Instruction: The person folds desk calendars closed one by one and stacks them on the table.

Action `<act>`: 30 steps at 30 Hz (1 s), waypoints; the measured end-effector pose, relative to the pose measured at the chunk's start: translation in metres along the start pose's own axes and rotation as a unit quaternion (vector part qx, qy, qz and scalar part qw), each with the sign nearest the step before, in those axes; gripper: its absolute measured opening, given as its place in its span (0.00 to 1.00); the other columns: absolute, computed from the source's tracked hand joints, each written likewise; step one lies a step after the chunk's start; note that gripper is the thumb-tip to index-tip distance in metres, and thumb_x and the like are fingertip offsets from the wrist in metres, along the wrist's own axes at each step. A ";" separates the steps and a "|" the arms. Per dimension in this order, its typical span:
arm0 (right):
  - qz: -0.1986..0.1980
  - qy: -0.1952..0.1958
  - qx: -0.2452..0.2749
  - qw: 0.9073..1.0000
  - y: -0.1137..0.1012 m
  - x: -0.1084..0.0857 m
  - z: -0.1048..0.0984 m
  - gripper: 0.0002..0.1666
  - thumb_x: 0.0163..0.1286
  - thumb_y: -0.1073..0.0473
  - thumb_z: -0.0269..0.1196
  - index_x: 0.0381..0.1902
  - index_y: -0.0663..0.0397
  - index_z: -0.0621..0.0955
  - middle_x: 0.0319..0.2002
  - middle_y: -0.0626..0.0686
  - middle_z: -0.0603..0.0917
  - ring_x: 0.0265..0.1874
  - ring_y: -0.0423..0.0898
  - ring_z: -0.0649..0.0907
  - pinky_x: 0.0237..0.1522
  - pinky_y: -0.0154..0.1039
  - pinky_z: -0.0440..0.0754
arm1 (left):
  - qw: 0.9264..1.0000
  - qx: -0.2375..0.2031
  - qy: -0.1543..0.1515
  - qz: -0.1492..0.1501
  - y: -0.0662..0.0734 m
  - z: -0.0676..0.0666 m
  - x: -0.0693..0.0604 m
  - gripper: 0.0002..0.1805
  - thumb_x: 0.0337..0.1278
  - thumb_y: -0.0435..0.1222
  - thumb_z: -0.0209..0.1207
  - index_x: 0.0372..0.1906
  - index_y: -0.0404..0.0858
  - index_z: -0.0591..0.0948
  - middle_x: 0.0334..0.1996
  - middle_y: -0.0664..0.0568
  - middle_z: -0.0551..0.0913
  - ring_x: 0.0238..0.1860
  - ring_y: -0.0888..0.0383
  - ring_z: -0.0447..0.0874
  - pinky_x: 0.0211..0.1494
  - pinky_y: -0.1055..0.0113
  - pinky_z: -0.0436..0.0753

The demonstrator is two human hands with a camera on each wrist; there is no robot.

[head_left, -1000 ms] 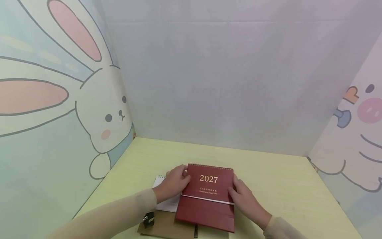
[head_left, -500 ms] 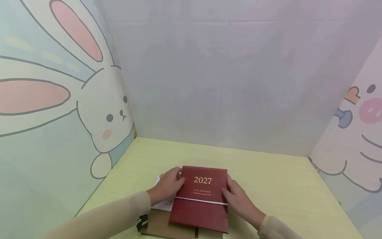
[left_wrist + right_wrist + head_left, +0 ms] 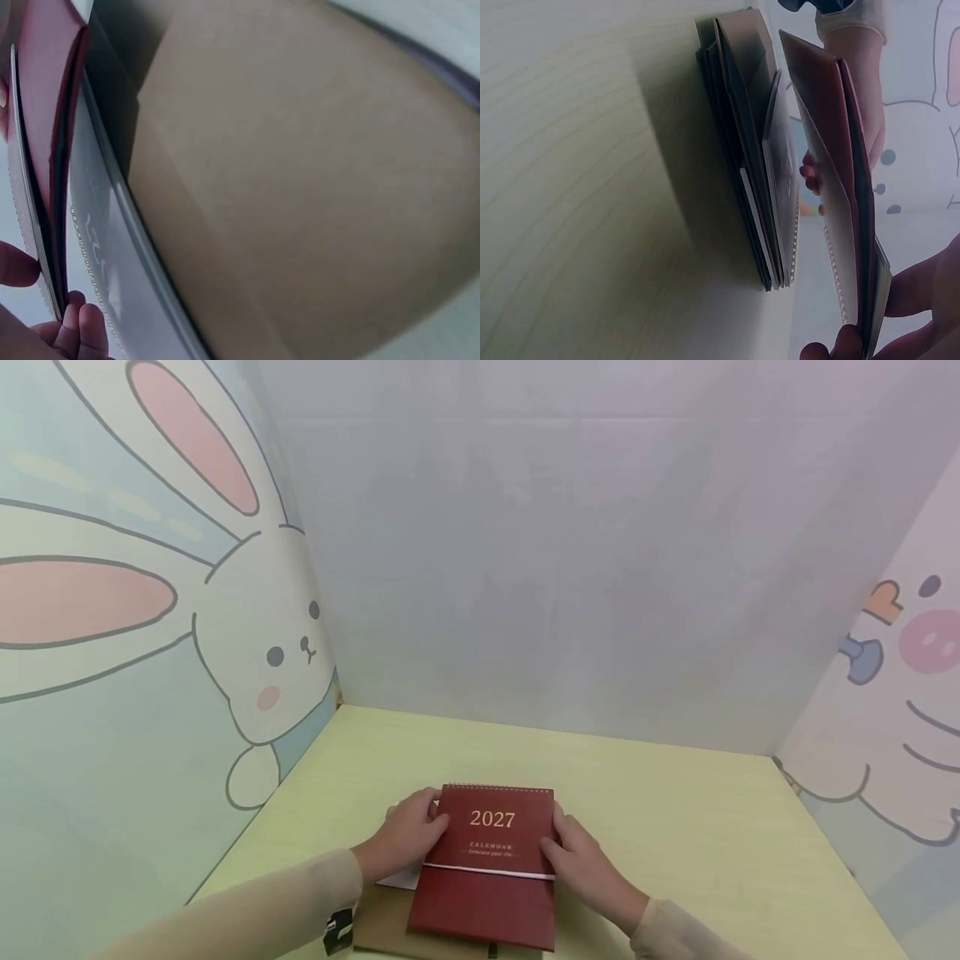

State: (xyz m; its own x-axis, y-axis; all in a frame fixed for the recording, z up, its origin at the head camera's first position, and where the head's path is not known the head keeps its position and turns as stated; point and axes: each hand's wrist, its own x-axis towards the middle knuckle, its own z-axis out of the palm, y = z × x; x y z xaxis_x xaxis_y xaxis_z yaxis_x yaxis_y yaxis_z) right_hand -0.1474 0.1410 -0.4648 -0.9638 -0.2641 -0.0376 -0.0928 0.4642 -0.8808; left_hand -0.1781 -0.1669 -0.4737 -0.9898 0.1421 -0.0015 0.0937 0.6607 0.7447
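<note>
A dark red 2027 desk calendar (image 3: 487, 906) with a spiral top edge is held up between two hands. My left hand (image 3: 405, 833) grips its left edge, thumb on the front. On the opposite edge my right hand (image 3: 592, 866) pinches it the same way. Below it lies a flat stack: a brown-covered desk calendar (image 3: 754, 45) with white spiral-bound pages (image 3: 782, 165), above dark layers. The right wrist view shows a gap between the red calendar and this stack. Close up, brown card (image 3: 300, 172) fills most of the left wrist view.
The pale yellow tabletop (image 3: 675, 810) reaches back to a grey-white wall covering (image 3: 562, 568). Side panels with a cartoon rabbit (image 3: 255, 635) and a pig-like figure (image 3: 930, 643) flank it. A black-and-white strap (image 3: 339, 932) shows by my left sleeve.
Both hands have carried the red calendar leftward and slightly toward me, so it covers more of the white pages below. The grip looks unchanged.
</note>
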 end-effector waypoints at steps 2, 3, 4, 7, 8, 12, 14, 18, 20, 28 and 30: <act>-0.002 -0.007 0.002 1.000 0.000 0.000 0.002 0.31 0.91 0.63 0.58 0.87 0.58 0.72 0.56 0.58 0.83 0.53 0.48 0.80 0.52 0.38 0.82 | 1.000 -0.003 0.003 -0.005 -0.002 -0.001 -0.002 0.22 0.85 0.37 0.65 0.74 0.32 0.83 0.37 0.53 0.85 0.35 0.59 0.84 0.38 0.64 0.83; -0.002 -0.010 0.003 1.000 0.000 0.001 0.003 0.31 0.91 0.63 0.58 0.87 0.59 0.71 0.56 0.59 0.83 0.53 0.48 0.80 0.52 0.38 0.82 | 1.000 -0.004 0.004 -0.008 -0.002 -0.001 -0.002 0.23 0.85 0.36 0.65 0.75 0.32 0.83 0.37 0.53 0.84 0.35 0.59 0.84 0.37 0.65 0.82; -0.001 -0.011 0.002 1.000 0.000 0.001 0.004 0.31 0.91 0.63 0.58 0.87 0.59 0.71 0.57 0.59 0.83 0.53 0.48 0.80 0.53 0.38 0.82 | 1.000 -0.006 0.005 -0.009 -0.003 -0.002 -0.003 0.23 0.86 0.36 0.65 0.75 0.32 0.83 0.37 0.53 0.84 0.35 0.59 0.83 0.36 0.65 0.82; 0.002 -0.013 0.002 1.000 0.000 0.002 0.007 0.32 0.91 0.63 0.58 0.87 0.61 0.70 0.58 0.59 0.83 0.54 0.48 0.80 0.55 0.40 0.82 | 1.000 -0.005 0.009 -0.009 -0.004 -0.004 -0.004 0.24 0.86 0.36 0.65 0.76 0.31 0.82 0.37 0.53 0.84 0.35 0.59 0.83 0.36 0.66 0.81; 0.003 -0.013 0.001 1.000 0.000 0.002 0.008 0.32 0.91 0.63 0.57 0.88 0.61 0.70 0.59 0.59 0.83 0.54 0.48 0.80 0.55 0.40 0.82 | 1.000 -0.002 0.010 -0.008 -0.004 -0.004 -0.004 0.24 0.86 0.36 0.64 0.76 0.31 0.82 0.37 0.53 0.84 0.35 0.59 0.83 0.36 0.66 0.81; 0.001 -0.017 0.001 1.000 0.001 0.005 0.012 0.33 0.92 0.64 0.57 0.89 0.63 0.69 0.60 0.60 0.83 0.55 0.49 0.80 0.57 0.42 0.83 | 1.000 0.009 0.013 -0.008 -0.005 -0.006 -0.005 0.24 0.86 0.37 0.64 0.77 0.31 0.82 0.36 0.54 0.83 0.34 0.60 0.82 0.38 0.65 0.80; -0.001 -0.021 0.003 1.000 0.000 0.006 0.014 0.33 0.91 0.64 0.56 0.89 0.63 0.69 0.61 0.60 0.83 0.56 0.49 0.80 0.57 0.42 0.83 | 1.000 0.017 0.016 -0.010 -0.005 -0.007 -0.005 0.24 0.86 0.37 0.64 0.77 0.31 0.82 0.36 0.54 0.83 0.34 0.60 0.81 0.42 0.63 0.79; -0.009 -0.032 0.009 0.999 -0.002 0.007 0.017 0.34 0.92 0.64 0.56 0.89 0.63 0.68 0.62 0.61 0.84 0.56 0.49 0.80 0.56 0.41 0.83 | 0.999 0.020 0.023 -0.011 -0.006 -0.011 -0.008 0.25 0.87 0.38 0.64 0.77 0.30 0.81 0.35 0.54 0.83 0.34 0.60 0.81 0.50 0.55 0.78; -0.014 -0.036 0.012 0.999 -0.003 0.007 0.019 0.33 0.91 0.65 0.57 0.89 0.64 0.68 0.61 0.61 0.84 0.56 0.49 0.80 0.56 0.41 0.82 | 0.999 0.015 0.023 -0.015 -0.007 -0.012 -0.008 0.26 0.88 0.39 0.63 0.78 0.30 0.81 0.36 0.54 0.84 0.36 0.60 0.83 0.58 0.46 0.81; -0.027 -0.046 -0.002 0.999 -0.005 0.013 0.031 0.32 0.89 0.65 0.59 0.86 0.61 0.71 0.61 0.60 0.85 0.57 0.49 0.80 0.57 0.44 0.82 | 0.999 0.015 0.035 -0.038 -0.015 -0.009 -0.011 0.30 0.90 0.44 0.64 0.81 0.30 0.78 0.60 0.46 0.90 0.64 0.48 0.91 0.80 0.23 0.71; -0.027 -0.053 -0.003 0.998 -0.004 0.014 0.034 0.32 0.90 0.65 0.58 0.86 0.61 0.71 0.62 0.60 0.84 0.57 0.49 0.80 0.56 0.43 0.82 | 0.998 0.024 0.040 -0.042 -0.016 -0.010 -0.012 0.30 0.90 0.45 0.64 0.81 0.30 0.78 0.63 0.45 0.90 0.67 0.46 0.90 0.79 0.23 0.72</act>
State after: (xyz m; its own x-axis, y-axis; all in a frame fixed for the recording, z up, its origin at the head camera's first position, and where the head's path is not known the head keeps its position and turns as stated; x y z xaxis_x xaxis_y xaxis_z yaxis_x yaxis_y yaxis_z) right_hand -0.1520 0.1063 -0.4777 -0.9256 -0.3763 -0.0399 -0.1458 0.4521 -0.8800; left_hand -0.1686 -0.1865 -0.4794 -0.9996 0.0261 -0.0080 0.0127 0.7028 0.7113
